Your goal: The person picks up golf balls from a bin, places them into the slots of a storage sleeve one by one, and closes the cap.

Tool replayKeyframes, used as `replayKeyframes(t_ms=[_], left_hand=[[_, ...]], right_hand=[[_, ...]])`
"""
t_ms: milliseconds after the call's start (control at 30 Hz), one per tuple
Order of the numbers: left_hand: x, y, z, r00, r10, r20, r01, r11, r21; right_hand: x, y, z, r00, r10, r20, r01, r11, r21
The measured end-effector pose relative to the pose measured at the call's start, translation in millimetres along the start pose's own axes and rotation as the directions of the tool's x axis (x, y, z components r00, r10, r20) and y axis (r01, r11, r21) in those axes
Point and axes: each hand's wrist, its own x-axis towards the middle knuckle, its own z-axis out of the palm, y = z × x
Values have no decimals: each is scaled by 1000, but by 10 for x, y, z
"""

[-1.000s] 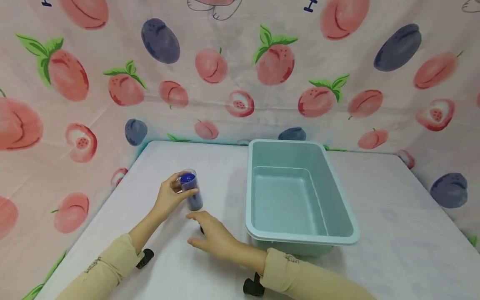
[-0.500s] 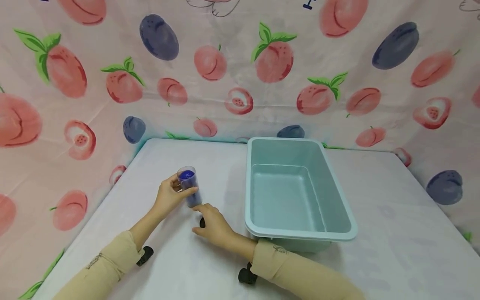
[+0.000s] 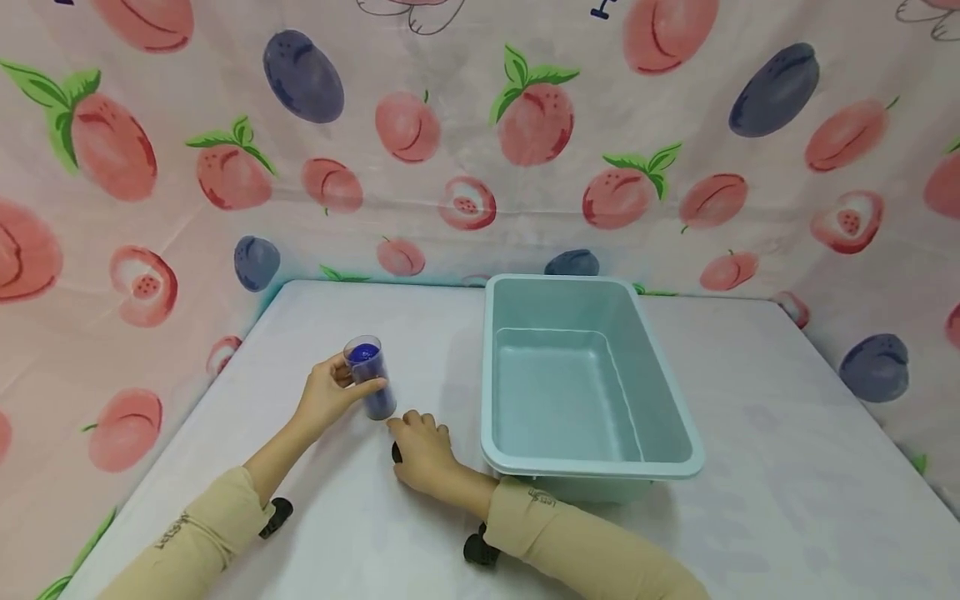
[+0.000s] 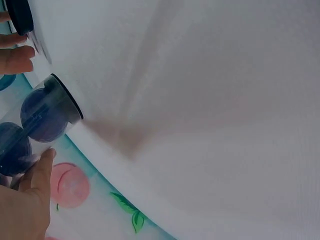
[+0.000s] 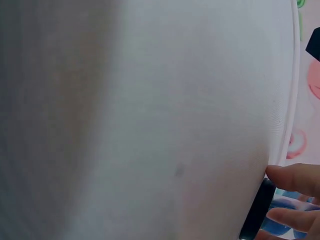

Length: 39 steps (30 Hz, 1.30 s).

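Just ahead and to the left of the right hand (image 3: 426,454), whose thumb and fingers bend around a black lid (image 5: 257,210), a clear tube (image 3: 380,400) with blue balls (image 4: 45,120) points about straight up, with the left hand (image 3: 326,400) closest and wrapped around its side.

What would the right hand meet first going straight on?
Probably the lower end of the clear tube held by the left hand; the right hand points that way in the head view, but depth is unclear.
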Motion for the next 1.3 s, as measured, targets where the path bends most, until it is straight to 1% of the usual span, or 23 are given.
replayKeyframes(t_ms=[100,233,400,467,600,767,833,900,1000,1067,1200,1300], left_hand=[[-4,-4,0,1000,-15,3,15,1000,-1],[-7,-1,-1,1000,-25,9,25,1000,-5],[16,11,-11,1000,-4,1,4,1000,2],[20,16,-11,1000,-3,2,3,1000,4],[11,20,-8,1000,-9,8,9,1000,-7],[-7,2,5,1000,-2,0,2,1000,-20],[-12,-9,10,1000,0,-5,0,1000,-25],[-14,-21,14,1000,-1,-8,1,1000,-29],[-9,-39,19,1000,1,-9,-2,999,-34],[-1,-49,22,1000,5,-8,-5,999,-36],[7,-62,24,1000,14,-3,-14,999,-50],[1,-62,21,1000,17,0,-17,998,-55]], right_hand=[[-13,-16,-3,1000,7,18,-6,998,-68],[-29,-20,-20,999,-28,17,30,990,-140],[-26,1,-68,998,-63,-5,62,986,-153],[-31,15,-82,997,-71,-17,68,988,-135],[-54,48,-94,995,-90,-43,87,993,-75],[-74,83,-114,989,-115,-92,114,993,-8],[-82,79,-122,989,-99,-105,104,994,43],[-96,65,-127,992,-63,-111,76,990,121],[-118,39,-129,991,-2,-132,36,967,252],[-131,33,-130,988,21,-150,26,951,307],[-142,32,-142,984,28,-177,43,921,387],[-140,31,-152,982,25,-189,66,886,459]])
